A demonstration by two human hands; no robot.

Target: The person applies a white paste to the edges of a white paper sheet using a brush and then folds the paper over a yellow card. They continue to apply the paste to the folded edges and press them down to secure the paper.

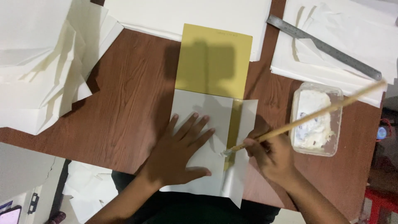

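Note:
My left hand (178, 151) lies flat, fingers spread, on a folded white paper sheet (207, 105) that wraps the near end of a yellow card (213, 60) on the brown wooden table (124, 95). My right hand (271, 155) grips a long wooden-handled brush (315, 116). Its tip touches the paper's right flap (246, 120) near the exposed yellow strip. A clear plastic tub of white paste (316, 118) sits just right of my right hand, under the brush handle.
Stacks of folded white paper (37, 62) fill the left side. More white sheets (174, 12) lie at the back and back right, with a metal ruler (323, 46) on them. Crumpled paper (89, 188) lies on the floor below the table's near edge.

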